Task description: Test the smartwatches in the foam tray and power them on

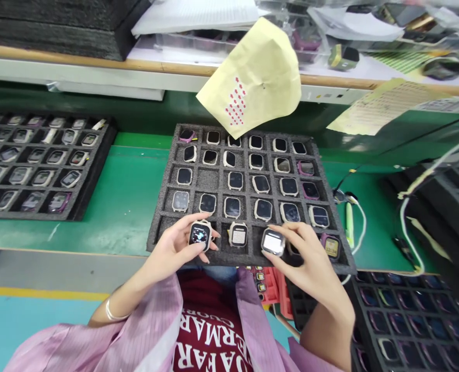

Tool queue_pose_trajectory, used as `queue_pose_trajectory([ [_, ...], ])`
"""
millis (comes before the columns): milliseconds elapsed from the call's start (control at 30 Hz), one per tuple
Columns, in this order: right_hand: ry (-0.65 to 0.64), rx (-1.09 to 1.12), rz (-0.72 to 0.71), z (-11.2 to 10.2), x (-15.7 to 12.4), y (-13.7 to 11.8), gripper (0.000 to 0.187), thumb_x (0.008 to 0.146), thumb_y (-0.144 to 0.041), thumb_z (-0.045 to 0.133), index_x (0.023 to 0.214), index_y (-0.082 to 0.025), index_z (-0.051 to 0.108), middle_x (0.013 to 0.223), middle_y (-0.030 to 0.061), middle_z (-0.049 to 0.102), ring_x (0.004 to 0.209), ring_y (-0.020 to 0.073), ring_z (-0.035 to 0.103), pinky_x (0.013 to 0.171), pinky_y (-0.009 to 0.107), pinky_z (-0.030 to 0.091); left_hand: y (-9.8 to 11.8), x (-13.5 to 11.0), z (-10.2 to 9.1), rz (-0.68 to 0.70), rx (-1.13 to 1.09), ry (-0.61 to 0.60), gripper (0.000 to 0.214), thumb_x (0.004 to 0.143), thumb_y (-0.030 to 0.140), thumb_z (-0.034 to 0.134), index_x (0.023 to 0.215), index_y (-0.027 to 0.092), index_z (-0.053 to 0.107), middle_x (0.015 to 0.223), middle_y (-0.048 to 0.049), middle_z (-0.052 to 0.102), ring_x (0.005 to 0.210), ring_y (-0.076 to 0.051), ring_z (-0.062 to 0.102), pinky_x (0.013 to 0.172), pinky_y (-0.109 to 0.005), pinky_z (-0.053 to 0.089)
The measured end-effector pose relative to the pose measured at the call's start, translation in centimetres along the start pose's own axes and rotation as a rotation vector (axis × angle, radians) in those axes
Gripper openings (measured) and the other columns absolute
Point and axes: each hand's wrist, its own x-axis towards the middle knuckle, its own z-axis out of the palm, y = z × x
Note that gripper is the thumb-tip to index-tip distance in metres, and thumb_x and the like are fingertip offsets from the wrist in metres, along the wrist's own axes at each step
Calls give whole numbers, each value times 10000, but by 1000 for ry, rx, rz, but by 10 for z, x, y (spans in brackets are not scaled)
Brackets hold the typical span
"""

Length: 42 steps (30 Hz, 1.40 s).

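Note:
A dark foam tray (198,180) with square pockets lies on the green bench, holding several small smartwatch bodies. My left hand (175,247) is closed round a watch body with a lit dark screen (200,234) at the tray's front row. My right hand (310,258) pinches another watch body with a bright white screen (273,242) over the front row. Between them a watch showing a lit screen (238,235) rests in its pocket.
A second foam tray of watches (97,155) lies at the left, another (408,320) at the lower right. A yellow paper with red marks (268,62) hangs above the middle tray. Cables (408,206) and a green pen (349,225) lie at the right. A cluttered shelf runs behind.

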Motion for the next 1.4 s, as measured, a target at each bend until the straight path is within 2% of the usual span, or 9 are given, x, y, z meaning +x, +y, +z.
queue_pose_trajectory([
  [133,-133,-82,-32,-15,-9,6,544,860,-418,653,1369,-285,514,1256,112,562,1169,311,514,979,498,423,0,-3,-2,-31,44,39,459,866,207,642,1309,198,524,1070,-116,687,881,-211,678,627,-269,592],
  [333,111,-280,248,-18,-26,8,290,971,-371,464,1052,-196,680,971,125,659,919,294,593,839,479,471,-2,-5,5,-73,70,125,479,835,245,673,1296,199,551,1044,-106,689,855,-218,666,595,-268,565],
  [433,150,-247,329,-5,-31,6,292,959,-385,488,1127,-194,633,984,127,637,914,293,602,818,448,488,-2,-4,12,-66,102,153,482,828,265,674,1289,190,554,1024,-108,687,827,-213,652,567,-258,543],
  [667,318,200,417,1,-34,3,238,876,-380,639,1040,-215,691,836,38,556,767,194,574,717,333,494,-1,-2,19,-77,287,196,506,782,254,724,1266,239,578,900,-15,603,638,-106,570,472,-178,432],
  [833,461,937,424,-1,-23,-17,122,925,-325,581,1026,-280,632,1088,39,668,953,199,660,806,342,526,-1,0,21,-76,378,212,488,791,265,709,1260,239,576,816,17,555,581,-79,514,444,-158,398],
  [933,321,1313,512,4,-9,-32,257,934,-331,556,1183,-270,576,957,44,721,778,185,704,713,336,558,-2,1,24,-66,402,194,476,804,259,696,1261,234,566,807,18,539,591,-77,502,455,-151,398],
  [1067,63,1596,549,10,4,-44,434,928,-358,550,1322,-181,506,1150,147,700,1037,259,689,972,468,489,-4,3,25,-70,419,213,501,796,271,692,1276,222,557,824,11,555,569,-73,468,451,-157,393],
  [1200,-96,1734,532,18,6,-47,465,918,-266,595,1362,-191,479,1236,152,668,1161,261,636,1087,496,378,-5,2,24,-71,417,205,497,808,279,672,1285,214,545,835,3,570,565,-79,464,463,-174,393],
  [1400,-343,1776,345,32,2,-45,380,831,-231,722,1201,-262,643,1106,102,732,1056,270,691,973,491,474,-8,-1,25,-35,429,144,442,839,227,633,1257,252,492,981,-19,563,750,-132,526,606,-211,448],
])
